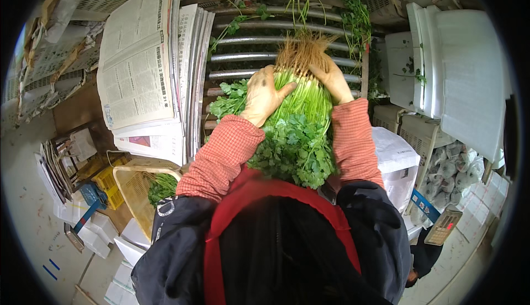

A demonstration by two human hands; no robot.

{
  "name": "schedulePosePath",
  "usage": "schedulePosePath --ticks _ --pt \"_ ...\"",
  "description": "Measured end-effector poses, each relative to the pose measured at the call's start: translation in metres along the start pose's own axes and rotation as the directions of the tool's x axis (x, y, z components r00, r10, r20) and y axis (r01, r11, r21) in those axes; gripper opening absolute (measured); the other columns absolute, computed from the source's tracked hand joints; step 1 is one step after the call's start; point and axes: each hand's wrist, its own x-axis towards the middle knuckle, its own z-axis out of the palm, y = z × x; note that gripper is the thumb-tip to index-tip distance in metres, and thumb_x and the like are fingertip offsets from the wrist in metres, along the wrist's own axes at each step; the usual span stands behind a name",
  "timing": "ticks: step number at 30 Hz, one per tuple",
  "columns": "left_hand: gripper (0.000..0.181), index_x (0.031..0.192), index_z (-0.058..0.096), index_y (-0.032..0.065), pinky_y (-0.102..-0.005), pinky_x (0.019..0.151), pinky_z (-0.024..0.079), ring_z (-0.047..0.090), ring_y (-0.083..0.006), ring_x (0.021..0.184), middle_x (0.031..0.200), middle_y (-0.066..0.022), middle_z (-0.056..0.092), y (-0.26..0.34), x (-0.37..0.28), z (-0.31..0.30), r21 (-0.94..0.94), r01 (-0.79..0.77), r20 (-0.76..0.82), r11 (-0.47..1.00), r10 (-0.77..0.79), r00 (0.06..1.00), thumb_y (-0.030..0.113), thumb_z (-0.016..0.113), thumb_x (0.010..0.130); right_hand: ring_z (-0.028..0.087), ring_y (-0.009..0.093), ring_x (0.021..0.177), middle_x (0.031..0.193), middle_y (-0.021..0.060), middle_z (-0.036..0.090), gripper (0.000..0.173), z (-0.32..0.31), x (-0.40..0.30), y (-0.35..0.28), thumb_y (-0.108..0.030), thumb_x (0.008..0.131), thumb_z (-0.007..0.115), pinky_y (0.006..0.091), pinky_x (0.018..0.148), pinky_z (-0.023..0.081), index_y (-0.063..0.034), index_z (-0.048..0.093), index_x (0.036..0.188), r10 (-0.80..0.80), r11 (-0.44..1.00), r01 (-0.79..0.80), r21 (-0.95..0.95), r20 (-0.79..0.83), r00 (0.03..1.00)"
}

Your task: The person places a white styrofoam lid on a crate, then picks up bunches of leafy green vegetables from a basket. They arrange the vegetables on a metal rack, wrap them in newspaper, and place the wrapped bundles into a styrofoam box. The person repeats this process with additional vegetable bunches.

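A thick bundle of cilantro [306,102] lies across a rack of metal bars [240,58], its brown roots [300,50] pointing away from me and its leaves towards my chest. My left hand [265,93] grips the stems from the left side, thumb laid over them. On the right, my right hand [331,79] clasps the bundle just below the roots, its fingers partly hidden behind them. A leafy sprig [230,100] sticks out left of my left hand.
Folded newspapers [136,64] are stacked left of the rack. White foam boxes [468,73] stand at the right, above clear bags of dark round things [449,172]. A plastic crate [132,185] with more greens sits lower left. A digital scale display [443,225] is lower right, near another person's dark sleeve [426,253].
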Motion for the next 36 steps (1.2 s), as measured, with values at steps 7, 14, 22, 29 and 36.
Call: schedulePosePath --ticks 7,14,22,29,36 --pt "0.077 0.120 0.042 -0.0097 -0.0501 0.100 0.033 0.043 -0.0388 0.117 0.124 -0.0302 0.043 0.004 -0.006 0.012 0.098 -0.028 0.062 0.995 0.022 0.998 0.057 0.055 0.083 0.048 0.025 0.120 0.132 0.0147 0.050 0.082 -0.009 0.036 -0.019 -0.048 0.078 0.069 0.0345 0.105 0.033 -0.0022 0.036 0.137 -0.066 0.998 0.046 0.051 0.541 0.838" --pt "0.071 0.115 0.043 -0.0105 -0.0504 0.097 0.034 0.044 -0.0398 0.114 0.121 -0.0296 0.045 0.008 -0.009 0.021 0.157 -0.170 -0.062 0.973 0.182 0.981 0.050 0.058 0.083 0.051 0.019 0.112 0.122 0.0098 0.056 0.069 0.003 0.042 -0.020 -0.039 0.079 0.072 0.0315 0.100 0.038 -0.0016 0.044 0.131 -0.214 0.969 0.112 0.220 0.525 0.824" --pt "0.069 0.108 0.049 -0.0130 -0.0472 0.089 0.040 0.048 -0.0378 0.105 0.115 -0.0280 0.048 0.011 -0.015 0.020 0.313 -0.226 -0.050 0.922 0.254 0.966 0.050 0.058 0.082 0.062 0.031 0.099 0.108 0.0202 0.064 0.077 0.014 0.030 -0.047 -0.052 0.072 0.072 0.0361 0.085 0.047 -0.0023 0.049 0.127 -0.252 0.906 0.373 -0.200 0.455 0.854" --pt "0.067 0.113 0.047 -0.0121 -0.0459 0.089 0.041 0.053 -0.0367 0.100 0.109 -0.0270 0.054 0.027 -0.010 0.003 0.160 -0.134 0.113 0.978 0.116 0.987 0.046 0.062 0.082 0.062 0.034 0.095 0.104 0.0183 0.064 0.046 0.026 0.020 -0.055 -0.030 0.079 0.067 0.0385 0.083 0.048 -0.0091 0.058 0.119 -0.117 0.880 0.224 -0.420 0.266 0.957" --pt "0.051 0.129 0.048 0.0024 -0.0405 0.104 0.036 0.046 -0.0304 0.122 0.131 -0.0181 0.049 0.013 -0.051 -0.109 -0.145 -0.336 -0.303 0.931 0.282 0.910 0.022 0.064 0.084 0.067 0.023 0.077 0.108 0.0141 0.064 0.042 -0.052 -0.056 -0.127 -0.010 0.083 0.059 0.0304 0.069 0.055 -0.0030 0.053 0.124 -0.130 0.974 0.125 -0.189 -0.015 0.991"
